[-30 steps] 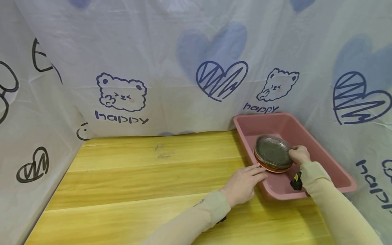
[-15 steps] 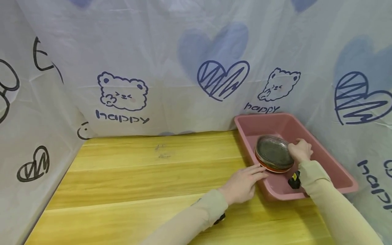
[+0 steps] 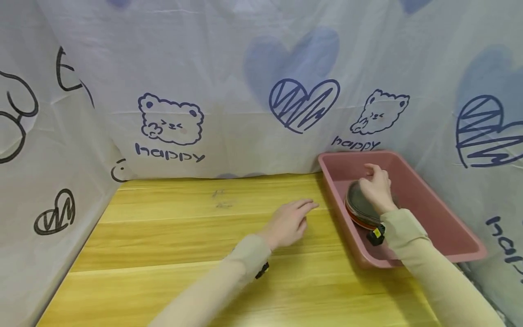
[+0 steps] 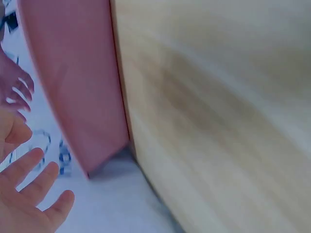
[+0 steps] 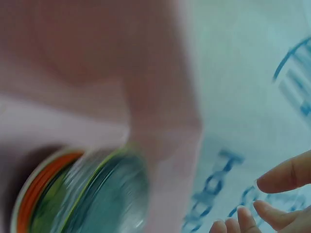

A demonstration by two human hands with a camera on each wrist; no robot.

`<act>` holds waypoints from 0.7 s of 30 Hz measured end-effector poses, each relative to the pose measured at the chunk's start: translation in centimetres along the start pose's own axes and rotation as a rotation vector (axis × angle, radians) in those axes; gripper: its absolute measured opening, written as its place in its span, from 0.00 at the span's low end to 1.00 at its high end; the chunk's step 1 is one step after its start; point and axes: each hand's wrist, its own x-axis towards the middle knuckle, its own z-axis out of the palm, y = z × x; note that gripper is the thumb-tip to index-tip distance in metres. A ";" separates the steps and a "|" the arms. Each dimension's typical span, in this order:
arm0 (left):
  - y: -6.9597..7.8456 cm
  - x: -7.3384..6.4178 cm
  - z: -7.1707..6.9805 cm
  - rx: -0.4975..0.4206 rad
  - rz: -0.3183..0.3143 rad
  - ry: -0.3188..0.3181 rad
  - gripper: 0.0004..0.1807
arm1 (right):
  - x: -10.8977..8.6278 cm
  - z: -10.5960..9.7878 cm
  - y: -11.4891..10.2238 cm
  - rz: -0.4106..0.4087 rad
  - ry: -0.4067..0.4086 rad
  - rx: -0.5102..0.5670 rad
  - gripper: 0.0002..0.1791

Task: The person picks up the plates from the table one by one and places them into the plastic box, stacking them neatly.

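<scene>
A stack of round plates or lids (image 3: 359,202), dark grey on top with an orange band lower down, lies inside the pink plastic basin (image 3: 445,231). Its layers show edge-on and blurred in the right wrist view, where the round stack (image 5: 104,194) has orange, green and bluish bands. My right hand (image 3: 377,187) hovers above the stack, fingers loosely bent and holding nothing, covering part of it. My left hand (image 3: 286,222) is over the wooden table, left of the basin and apart from it. In the left wrist view, the left hand's fingers (image 4: 31,179) are spread.
The wooden table (image 3: 184,245) spreads left of the basin. A white cloth with printed bears and hearts (image 3: 229,91) hangs behind the table and along both sides. The basin's far end stands close to this cloth. A small black camera (image 3: 376,235) sits at my right wrist.
My left hand has left the stack's near edge and the basin rim, moving left over the table. The right hand has let go of the stack's right side and lifted up and left above it.
</scene>
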 end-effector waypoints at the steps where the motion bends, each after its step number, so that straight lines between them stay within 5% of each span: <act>1: -0.6 -0.2 -0.4 0.003 -0.013 0.009 0.27 | -0.1 0.4 -0.7 -0.019 -0.008 0.007 0.32; 11: -5.4 -3.2 -4.6 0.017 -0.172 0.083 0.26 | -1.9 4.4 -6.6 -0.206 0.002 0.007 0.28; 21: -9.0 -5.9 -7.9 0.153 -0.342 0.197 0.27 | -3.2 7.7 -8.5 -0.458 0.055 -0.050 0.29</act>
